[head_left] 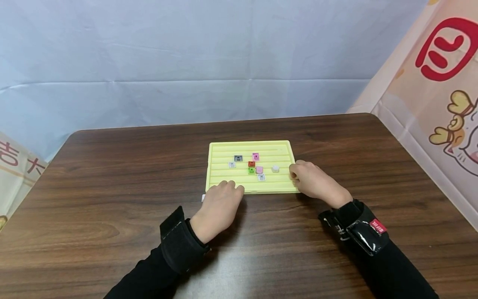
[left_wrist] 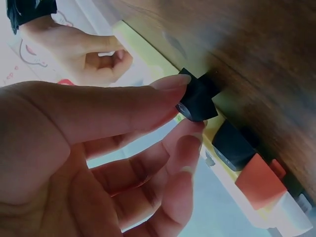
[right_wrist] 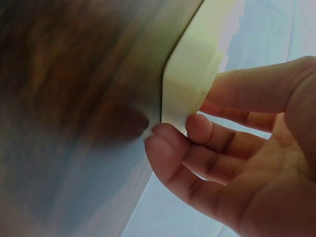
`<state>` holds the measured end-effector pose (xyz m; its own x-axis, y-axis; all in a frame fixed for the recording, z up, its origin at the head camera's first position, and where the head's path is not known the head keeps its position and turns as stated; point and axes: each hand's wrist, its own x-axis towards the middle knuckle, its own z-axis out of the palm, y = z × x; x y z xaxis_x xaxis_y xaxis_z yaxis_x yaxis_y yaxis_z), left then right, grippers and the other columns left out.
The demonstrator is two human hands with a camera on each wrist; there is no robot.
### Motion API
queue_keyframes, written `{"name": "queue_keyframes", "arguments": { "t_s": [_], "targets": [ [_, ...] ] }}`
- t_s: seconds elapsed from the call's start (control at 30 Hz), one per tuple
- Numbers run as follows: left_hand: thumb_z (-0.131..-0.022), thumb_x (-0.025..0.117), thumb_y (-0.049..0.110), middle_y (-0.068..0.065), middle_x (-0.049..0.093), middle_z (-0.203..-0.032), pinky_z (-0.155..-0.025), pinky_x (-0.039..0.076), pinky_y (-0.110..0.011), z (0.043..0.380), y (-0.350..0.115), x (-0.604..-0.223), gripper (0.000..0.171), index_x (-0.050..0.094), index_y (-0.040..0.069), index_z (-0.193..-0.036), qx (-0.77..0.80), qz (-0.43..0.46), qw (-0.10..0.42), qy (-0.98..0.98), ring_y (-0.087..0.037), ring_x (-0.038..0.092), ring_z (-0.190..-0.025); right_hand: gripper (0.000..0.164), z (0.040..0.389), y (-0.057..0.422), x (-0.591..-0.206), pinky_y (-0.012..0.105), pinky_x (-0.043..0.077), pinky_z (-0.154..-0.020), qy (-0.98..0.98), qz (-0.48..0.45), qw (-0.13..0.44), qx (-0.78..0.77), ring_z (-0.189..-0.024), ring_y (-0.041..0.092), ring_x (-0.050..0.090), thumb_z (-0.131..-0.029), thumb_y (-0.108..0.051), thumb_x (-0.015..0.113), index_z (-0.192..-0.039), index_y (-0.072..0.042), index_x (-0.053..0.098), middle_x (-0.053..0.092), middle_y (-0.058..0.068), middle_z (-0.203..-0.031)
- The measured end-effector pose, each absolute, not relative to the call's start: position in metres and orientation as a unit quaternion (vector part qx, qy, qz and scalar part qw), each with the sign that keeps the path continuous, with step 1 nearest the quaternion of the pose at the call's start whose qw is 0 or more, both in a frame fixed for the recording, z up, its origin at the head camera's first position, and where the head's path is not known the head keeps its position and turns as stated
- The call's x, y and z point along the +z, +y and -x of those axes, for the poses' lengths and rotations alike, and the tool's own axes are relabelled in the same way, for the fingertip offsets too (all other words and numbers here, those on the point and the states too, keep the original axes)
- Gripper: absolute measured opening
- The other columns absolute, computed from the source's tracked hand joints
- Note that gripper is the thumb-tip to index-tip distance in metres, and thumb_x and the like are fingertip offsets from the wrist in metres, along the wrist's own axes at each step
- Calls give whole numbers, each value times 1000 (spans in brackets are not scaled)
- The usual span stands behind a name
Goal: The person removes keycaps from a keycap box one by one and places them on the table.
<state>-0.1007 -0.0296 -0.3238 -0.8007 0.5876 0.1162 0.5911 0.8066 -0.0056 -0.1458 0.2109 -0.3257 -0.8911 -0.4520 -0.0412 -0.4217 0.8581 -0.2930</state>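
Note:
A ridged pale yellow tray (head_left: pixel 269 144) lies on the table, with several small coloured keycaps on it, among them a red keycap (head_left: pixel 252 164) and a green keycap (head_left: pixel 252 170). At its front left my left hand (head_left: pixel 219 209) pinches a black keycap (left_wrist: pixel 197 98) between thumb and fingertips, as the left wrist view shows; the hand hides it from the head view. Beyond it, along the tray's edge, stand another black keycap (left_wrist: pixel 232 145), an orange-red keycap (left_wrist: pixel 260 181) and a white keycap (left_wrist: pixel 291 216). My right hand (head_left: pixel 315 182) grips the tray's front right corner, thumb on top and fingers curled at the side.
The tray sits on a dark wood-grain table (head_left: pixel 112 199). A small white piece (head_left: pixel 203 198) shows at the tray's front left corner. Behind the table hangs a pale blue cloth (head_left: pixel 179 62), and a printed banner (head_left: pixel 448 108) covers the right side.

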Motion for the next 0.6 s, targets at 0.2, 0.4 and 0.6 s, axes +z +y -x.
{"name": "queue_keyframes", "arguments": {
  "t_s": [0.2,0.4,0.6],
  "targets": [
    [-78,63,-3,-6,48,-66,-48,41,-29,103,-31,-325,12,58,6,-84,-23,303,59,-951,-21,50,-60,12,146,211,-325,29,31,-55,962,226,55,-142,-62,18,36,-84,8,55,-77,-1,52,42,6,-71],
    [-79,62,-4,-6,46,-65,-45,39,-29,105,-34,-326,12,57,6,-82,-34,308,75,-948,-21,48,-57,12,146,211,-326,29,31,-55,962,228,53,-139,-62,18,36,-84,9,55,-78,-1,53,43,7,-71],
    [-81,61,-4,-7,47,-65,-45,40,-30,107,-34,-326,12,59,7,-82,-38,305,66,-949,-22,48,-59,11,146,211,-326,29,31,-55,962,227,54,-139,-62,18,37,-84,8,56,-79,-1,53,43,7,-71]
  ]
}}
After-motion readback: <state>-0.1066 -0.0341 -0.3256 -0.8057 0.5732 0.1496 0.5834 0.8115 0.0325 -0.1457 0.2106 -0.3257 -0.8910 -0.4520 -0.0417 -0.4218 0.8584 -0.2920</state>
